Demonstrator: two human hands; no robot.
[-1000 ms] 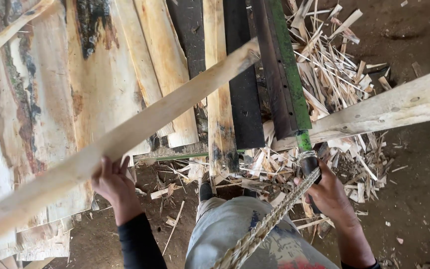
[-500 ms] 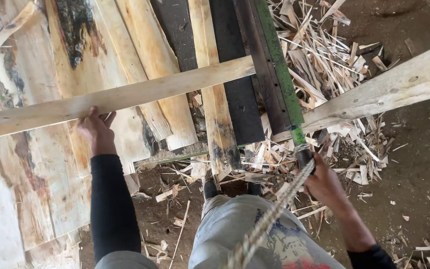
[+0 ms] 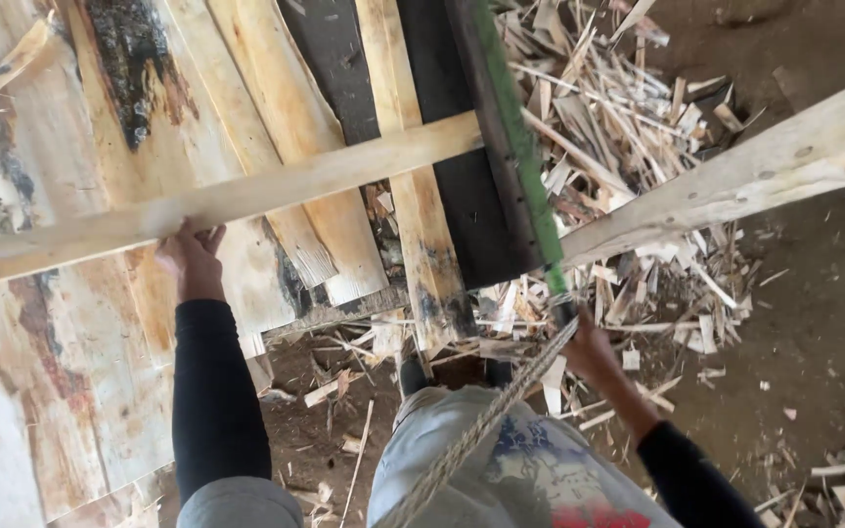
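- Rough bark-edged slabs (image 3: 70, 323) lying side by side at left
- Heap of splintered wood offcuts (image 3: 628, 166) at right
- Pale beam (image 3: 765, 166) crossing above bare dirt floor (image 3: 814, 352)

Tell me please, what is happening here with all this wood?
A person stands at a pile of rough slabs and works with both bare hands. The left hand grips the lower edge of a long pale plank that lies across the slabs. The right hand holds the lower end of a dark bar with a green edge, close to a twisted rope. Wood scraps cover the dirt ground to the right, beside a second beam.
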